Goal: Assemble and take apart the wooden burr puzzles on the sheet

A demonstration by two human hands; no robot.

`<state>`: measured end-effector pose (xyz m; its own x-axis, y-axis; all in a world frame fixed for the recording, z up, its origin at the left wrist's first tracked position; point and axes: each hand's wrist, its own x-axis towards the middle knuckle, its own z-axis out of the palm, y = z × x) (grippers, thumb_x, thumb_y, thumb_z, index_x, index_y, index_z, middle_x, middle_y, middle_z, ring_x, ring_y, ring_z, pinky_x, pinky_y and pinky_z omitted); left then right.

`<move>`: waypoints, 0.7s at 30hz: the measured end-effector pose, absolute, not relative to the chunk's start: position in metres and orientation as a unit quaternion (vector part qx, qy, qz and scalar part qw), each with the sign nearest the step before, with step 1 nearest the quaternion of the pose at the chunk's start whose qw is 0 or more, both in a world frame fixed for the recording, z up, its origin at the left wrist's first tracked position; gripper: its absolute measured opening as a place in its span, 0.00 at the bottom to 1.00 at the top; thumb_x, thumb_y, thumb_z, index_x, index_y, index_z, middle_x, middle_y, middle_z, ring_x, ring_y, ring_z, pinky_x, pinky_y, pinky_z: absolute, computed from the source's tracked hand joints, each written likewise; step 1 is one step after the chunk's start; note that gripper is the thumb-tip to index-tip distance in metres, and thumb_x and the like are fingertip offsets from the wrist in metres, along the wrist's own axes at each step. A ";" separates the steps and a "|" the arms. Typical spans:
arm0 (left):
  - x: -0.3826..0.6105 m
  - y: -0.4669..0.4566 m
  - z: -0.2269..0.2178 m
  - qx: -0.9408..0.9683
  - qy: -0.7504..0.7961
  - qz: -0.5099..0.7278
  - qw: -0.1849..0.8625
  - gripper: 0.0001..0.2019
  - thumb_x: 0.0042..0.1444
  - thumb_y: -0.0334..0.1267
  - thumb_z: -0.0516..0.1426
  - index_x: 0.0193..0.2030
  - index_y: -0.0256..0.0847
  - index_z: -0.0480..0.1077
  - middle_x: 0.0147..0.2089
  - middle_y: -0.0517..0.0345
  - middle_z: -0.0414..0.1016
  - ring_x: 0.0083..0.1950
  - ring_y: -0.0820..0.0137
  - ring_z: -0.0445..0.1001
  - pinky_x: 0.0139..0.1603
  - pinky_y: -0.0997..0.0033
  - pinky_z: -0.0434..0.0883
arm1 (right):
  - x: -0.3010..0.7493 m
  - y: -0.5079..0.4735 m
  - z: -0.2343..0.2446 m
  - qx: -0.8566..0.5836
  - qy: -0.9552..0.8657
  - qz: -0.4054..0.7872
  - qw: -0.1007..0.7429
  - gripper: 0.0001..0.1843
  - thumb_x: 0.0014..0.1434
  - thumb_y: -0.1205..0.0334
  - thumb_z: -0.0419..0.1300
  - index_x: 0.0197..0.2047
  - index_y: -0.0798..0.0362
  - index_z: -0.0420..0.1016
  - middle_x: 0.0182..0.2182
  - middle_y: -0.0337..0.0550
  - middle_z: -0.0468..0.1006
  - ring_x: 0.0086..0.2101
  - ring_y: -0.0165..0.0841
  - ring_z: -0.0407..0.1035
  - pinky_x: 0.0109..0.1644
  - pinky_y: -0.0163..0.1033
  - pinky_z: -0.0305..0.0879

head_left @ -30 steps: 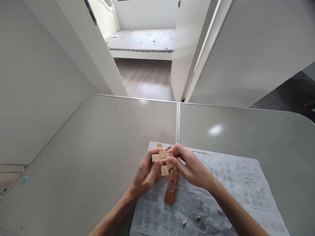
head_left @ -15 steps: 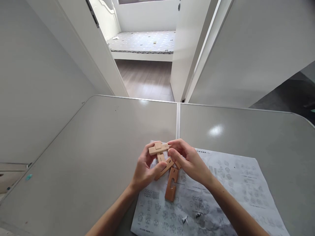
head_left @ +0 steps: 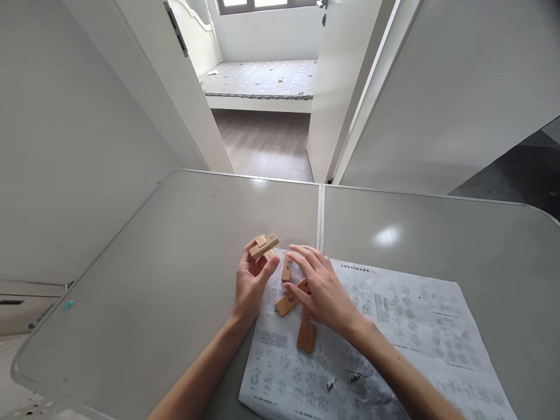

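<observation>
Several interlocked wooden puzzle pieces (head_left: 265,247) are pinched in my left hand (head_left: 251,286), held above the table at the paper's left edge. My right hand (head_left: 321,291) hovers over the loose pieces with thumb and fingers apart, holding nothing I can see. Just left of its fingertips a small notched wooden piece (head_left: 286,269) stands out. Under the thumb lies a slanted piece marked 2 (head_left: 286,304), partly covered. Below it rests a darker notched piece (head_left: 307,338), its upper end hidden by my right hand.
A creased printed sheet (head_left: 406,332) with puzzle drawings lies beneath the pieces, with small tears near the front. The grey table (head_left: 196,245) has a metal seam (head_left: 321,216) down its middle. Beyond an open door (head_left: 339,87) stands a bed (head_left: 262,79).
My left hand has moved left with the interlocked pieces. My right hand has come off them and opened over the loose pieces. The view has tipped slightly upward.
</observation>
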<state>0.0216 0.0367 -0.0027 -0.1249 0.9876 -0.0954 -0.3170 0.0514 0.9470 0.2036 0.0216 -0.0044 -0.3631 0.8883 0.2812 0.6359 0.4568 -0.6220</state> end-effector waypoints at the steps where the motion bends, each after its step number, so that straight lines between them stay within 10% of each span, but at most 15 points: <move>1: 0.021 0.036 -0.004 0.364 0.463 0.584 0.559 0.32 0.56 0.46 0.74 0.64 0.45 0.72 0.50 0.53 0.82 0.45 0.69 0.79 0.49 0.72 0.74 | 0.202 0.022 -0.006 -0.475 -0.802 0.206 0.298 0.31 0.71 0.63 0.63 0.73 0.47 0.62 0.71 0.54 0.70 0.71 0.53 0.59 0.72 0.64 0.64; 10: 0.021 0.035 -0.003 0.387 0.462 0.571 0.557 0.30 0.58 0.45 0.73 0.65 0.46 0.71 0.55 0.51 0.82 0.50 0.66 0.81 0.53 0.70 0.77 | 0.196 0.023 0.001 -0.496 -0.732 0.286 0.370 0.23 0.67 0.61 0.67 0.64 0.47 0.73 0.61 0.55 0.76 0.59 0.52 0.73 0.63 0.59 0.73; 17: 0.022 0.034 0.002 0.397 0.483 0.557 0.547 0.32 0.56 0.48 0.74 0.64 0.45 0.72 0.55 0.49 0.83 0.50 0.65 0.81 0.51 0.69 0.78 | 0.212 0.032 0.040 -0.456 -0.351 0.681 0.453 0.25 0.65 0.37 0.67 0.53 0.48 0.81 0.49 0.48 0.81 0.51 0.43 0.76 0.59 0.47 0.72; 21: 0.021 0.034 0.000 0.413 0.484 0.552 0.539 0.31 0.57 0.48 0.73 0.64 0.45 0.71 0.54 0.49 0.82 0.50 0.65 0.80 0.53 0.69 0.78 | 0.222 0.039 0.051 -0.343 -0.198 0.806 0.440 0.28 0.63 0.32 0.67 0.34 0.53 0.79 0.37 0.44 0.76 0.35 0.33 0.69 0.36 0.35 0.67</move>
